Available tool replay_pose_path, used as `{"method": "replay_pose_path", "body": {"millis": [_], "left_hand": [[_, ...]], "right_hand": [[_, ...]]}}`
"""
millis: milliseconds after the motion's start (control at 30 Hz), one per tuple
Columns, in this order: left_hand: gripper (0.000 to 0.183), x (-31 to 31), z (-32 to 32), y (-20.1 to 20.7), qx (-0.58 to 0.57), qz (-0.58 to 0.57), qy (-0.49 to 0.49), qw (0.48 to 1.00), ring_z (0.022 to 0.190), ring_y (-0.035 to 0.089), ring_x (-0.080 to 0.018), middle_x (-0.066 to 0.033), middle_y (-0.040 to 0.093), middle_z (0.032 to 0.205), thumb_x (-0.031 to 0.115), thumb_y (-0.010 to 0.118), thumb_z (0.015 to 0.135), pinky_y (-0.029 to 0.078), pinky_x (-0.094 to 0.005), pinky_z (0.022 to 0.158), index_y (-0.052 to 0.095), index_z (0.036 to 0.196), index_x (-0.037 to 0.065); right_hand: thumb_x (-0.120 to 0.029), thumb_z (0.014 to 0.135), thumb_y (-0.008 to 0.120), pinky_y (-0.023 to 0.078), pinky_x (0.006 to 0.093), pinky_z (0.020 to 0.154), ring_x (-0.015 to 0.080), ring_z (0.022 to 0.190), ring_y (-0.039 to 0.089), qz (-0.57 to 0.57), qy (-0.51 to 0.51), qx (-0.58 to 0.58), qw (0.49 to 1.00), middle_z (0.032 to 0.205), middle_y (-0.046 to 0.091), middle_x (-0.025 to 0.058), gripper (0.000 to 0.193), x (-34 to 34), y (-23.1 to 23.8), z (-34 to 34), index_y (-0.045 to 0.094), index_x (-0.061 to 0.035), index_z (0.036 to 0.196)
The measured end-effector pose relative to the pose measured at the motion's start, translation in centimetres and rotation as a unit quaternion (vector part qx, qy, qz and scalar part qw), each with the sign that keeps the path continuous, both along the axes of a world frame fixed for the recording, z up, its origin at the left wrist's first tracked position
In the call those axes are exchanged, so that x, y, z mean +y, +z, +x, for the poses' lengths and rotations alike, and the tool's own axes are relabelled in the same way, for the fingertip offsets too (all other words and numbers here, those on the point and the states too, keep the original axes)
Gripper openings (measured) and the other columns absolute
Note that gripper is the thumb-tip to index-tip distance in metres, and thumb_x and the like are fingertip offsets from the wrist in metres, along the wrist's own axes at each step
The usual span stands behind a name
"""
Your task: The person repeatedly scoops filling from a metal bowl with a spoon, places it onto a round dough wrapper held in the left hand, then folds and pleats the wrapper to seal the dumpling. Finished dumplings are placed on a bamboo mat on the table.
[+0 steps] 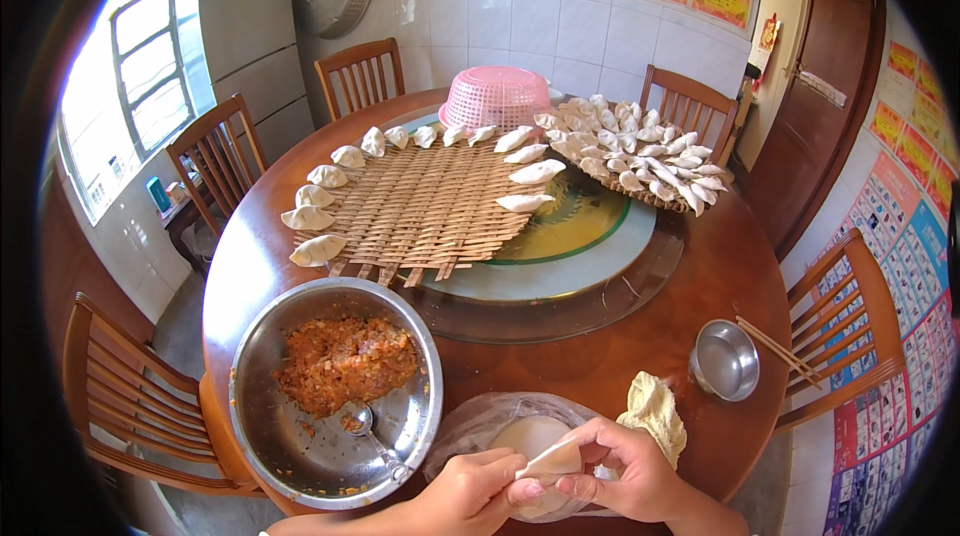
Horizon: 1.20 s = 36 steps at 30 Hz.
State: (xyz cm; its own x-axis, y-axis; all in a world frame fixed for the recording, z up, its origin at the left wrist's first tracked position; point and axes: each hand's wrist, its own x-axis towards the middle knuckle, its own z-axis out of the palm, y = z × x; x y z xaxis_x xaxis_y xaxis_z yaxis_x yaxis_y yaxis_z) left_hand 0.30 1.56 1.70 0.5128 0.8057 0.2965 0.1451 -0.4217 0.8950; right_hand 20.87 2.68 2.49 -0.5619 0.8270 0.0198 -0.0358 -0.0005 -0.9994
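Near the bottom edge of the frame, right of centre, you have a folded dumpling wrapper [553, 462] pinched in the fingertips of both hands. Your left hand [482, 485] grips its left end with thumb and fingers, and your right hand [628, 473] grips its right end; whether filling sits inside, you cannot tell from this view.

Behind and below your fingers you have a clear plastic bag [468, 425] with round white wrappers [525, 433] in it. Just right of it is a crumpled pale-yellow cloth [656, 418], and farther right a small metal bowl [724, 363] with chopsticks [782, 352] beside it.

At lower left you see a large steel basin [345, 466] holding orange-red minced filling [345, 361] and a metal spoon [373, 439].

Above it, a woven bamboo tray [420, 206] overlaps the glass turntable [540, 286], with finished dumplings [327, 176] lined along its edges. Past its far edge is an upturned pink basket [497, 96]; to the upper right, more dumplings crowd a second tray [648, 198]. Wooden chairs [360, 76] ring your round table [725, 266].
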Motion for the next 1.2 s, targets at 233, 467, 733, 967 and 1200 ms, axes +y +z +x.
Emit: {"method": "replay_pose_path", "body": {"millis": [233, 467, 733, 967, 1200], "left_hand": [[0.011, -0.2, 0.3, -0.1, -0.007, -0.003, 0.009, 1.000, 0.057, 0.047, -0.0233, -0.0107, 0.048, 0.066, 0.004, 0.053, 0.087, 0.039, -0.0307, 0.051, 0.054, 0.079, -0.003], [0.024, -0.2, 0.0, 0.6, -0.032, -0.115, 0.057, 0.991, 0.058, 0.048, -0.0212, -0.0095, 0.047, 0.065, 0.017, 0.048, 0.092, 0.040, -0.0305, 0.053, 0.054, 0.080, -0.003], [0.015, -0.6, 0.7, 0.5, -0.016, 0.000, 0.033, 0.999, 0.060, 0.049, -0.0223, -0.0118, 0.051, 0.070, 0.010, 0.048, 0.089, 0.040, -0.0303, 0.054, 0.055, 0.089, -0.004], [0.014, -0.7, 0.7, 0.7, -0.029, -0.013, 0.026, 0.999, 0.061, 0.049, -0.0185, -0.0104, 0.052, 0.072, 0.008, 0.046, 0.090, 0.040, -0.0288, 0.055, 0.056, 0.090, -0.003], [0.025, -0.5, -0.1, 0.2, -0.048, -0.117, 0.003, 0.992, 0.060, 0.046, -0.0115, -0.0047, 0.051, 0.068, 0.019, 0.043, 0.094, 0.040, -0.0268, 0.055, 0.055, 0.094, -0.003]], "right_hand": [[-0.005, 0.081, 0.066, 0.049, 0.0289, 0.079, 0.0161, 0.090, 0.062, 0.044, -0.006, -0.038, 0.998, 0.096, 0.062, 0.0094, 0.030, 0.1, -0.1, -0.3, 0.050, 0.0020, 0.105], [-0.005, 0.081, 0.066, 0.050, 0.0289, 0.077, 0.0162, 0.087, 0.062, 0.036, -0.028, 0.005, 0.999, 0.095, 0.062, 0.0104, 0.029, 0.1, 0.1, -0.1, 0.049, 0.0020, 0.104], [-0.010, 0.085, 0.062, 0.049, 0.0281, 0.078, 0.0143, 0.092, 0.060, 0.020, -0.026, 0.020, 0.999, 0.097, 0.062, 0.0101, 0.029, 0.2, 0.1, 0.1, 0.047, 0.0015, 0.107], [-0.010, 0.086, 0.061, 0.049, 0.0286, 0.078, 0.0145, 0.093, 0.059, 0.008, -0.020, 0.040, 0.999, 0.101, 0.061, 0.0115, 0.027, 0.2, -0.1, -0.1, 0.047, 0.0010, 0.107], [-0.012, 0.088, 0.058, 0.049, 0.0293, 0.081, 0.0156, 0.094, 0.059, -0.034, -0.063, 0.098, 0.993, 0.103, 0.060, 0.0124, 0.028, 0.1, 0.2, 0.0, 0.044, 0.0012, 0.109]]}}
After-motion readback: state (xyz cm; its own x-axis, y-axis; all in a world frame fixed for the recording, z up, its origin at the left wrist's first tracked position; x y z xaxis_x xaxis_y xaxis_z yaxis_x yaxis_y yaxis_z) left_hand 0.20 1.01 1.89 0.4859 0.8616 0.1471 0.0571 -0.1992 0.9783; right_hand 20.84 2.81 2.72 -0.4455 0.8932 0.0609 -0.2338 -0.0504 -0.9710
